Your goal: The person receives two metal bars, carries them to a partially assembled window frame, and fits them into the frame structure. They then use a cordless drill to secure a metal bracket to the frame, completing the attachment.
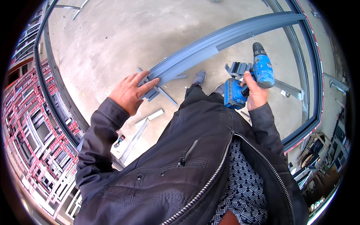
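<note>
My right hand [257, 93] is wrapped round the grip of a blue cordless drill [264, 70]. The drill's thin bit points away from me, its tip close to the near edge of a long grey metal profile [198, 48]. Beside the grip, a short grey ribbed profile piece [238, 69] shows; whether my fingers also hold it I cannot tell. My left hand [129, 90] lies with fingers spread at the profile's left end, fingertips on it. Short grey pieces [153, 93] stick out under that end.
A large dark frame [318, 75] stands around the right side, and its bar [41, 71] runs down the left. Stacked red-and-white-taped frames [37, 135] fill the far left. Offcut strips [137, 137] lie on the concrete floor [101, 41]. My shoe [200, 77] stands below the profile.
</note>
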`<move>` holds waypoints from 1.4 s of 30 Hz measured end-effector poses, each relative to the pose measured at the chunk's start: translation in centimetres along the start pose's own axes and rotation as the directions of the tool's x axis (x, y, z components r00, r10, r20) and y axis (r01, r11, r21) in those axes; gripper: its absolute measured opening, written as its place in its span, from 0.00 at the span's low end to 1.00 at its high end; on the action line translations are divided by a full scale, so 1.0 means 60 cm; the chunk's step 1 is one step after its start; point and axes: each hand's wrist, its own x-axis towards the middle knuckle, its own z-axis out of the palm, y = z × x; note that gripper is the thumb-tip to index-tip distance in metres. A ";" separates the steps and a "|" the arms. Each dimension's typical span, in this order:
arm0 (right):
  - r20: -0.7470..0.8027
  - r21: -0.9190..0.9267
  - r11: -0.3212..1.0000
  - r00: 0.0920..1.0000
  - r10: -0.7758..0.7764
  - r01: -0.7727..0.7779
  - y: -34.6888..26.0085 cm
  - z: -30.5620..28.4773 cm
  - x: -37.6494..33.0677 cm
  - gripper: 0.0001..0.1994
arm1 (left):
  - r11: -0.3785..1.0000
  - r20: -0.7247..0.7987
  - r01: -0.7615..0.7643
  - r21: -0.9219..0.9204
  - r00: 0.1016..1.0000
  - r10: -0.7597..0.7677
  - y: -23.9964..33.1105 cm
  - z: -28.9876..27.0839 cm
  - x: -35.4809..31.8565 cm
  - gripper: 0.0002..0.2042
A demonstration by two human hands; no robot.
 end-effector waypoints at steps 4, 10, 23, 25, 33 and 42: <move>-0.044 0.009 1.000 0.999 0.009 -0.008 0.006 0.003 -0.003 0.20 | 0.994 -0.121 0.049 -0.095 0.991 -0.061 0.011 -0.043 -0.009 0.36; -0.041 -0.155 0.988 0.999 0.004 -0.010 0.012 -0.010 -0.003 0.25 | 0.946 -0.588 0.001 -0.323 0.783 -0.202 0.079 -0.031 0.042 0.18; 0.063 -0.201 0.974 0.994 -0.090 0.101 0.024 -0.023 -0.007 0.21 | 0.003 0.178 0.188 -0.982 0.935 -0.305 0.262 0.119 0.311 0.47; 0.106 -0.196 0.975 0.991 -0.083 0.102 0.025 -0.027 -0.009 0.24 | -0.162 0.276 0.242 -0.957 0.932 -0.234 0.269 0.117 0.325 0.48; 0.193 -0.210 0.956 0.968 -0.163 0.203 0.032 -0.053 -0.006 0.24 | -0.449 0.316 0.212 -0.868 0.934 -0.169 0.293 0.119 0.354 0.41; 0.138 -0.273 0.951 0.984 -0.109 0.143 0.030 -0.081 -0.005 0.23 | -0.622 0.189 -0.152 -0.768 0.875 -0.446 0.271 0.171 0.386 0.25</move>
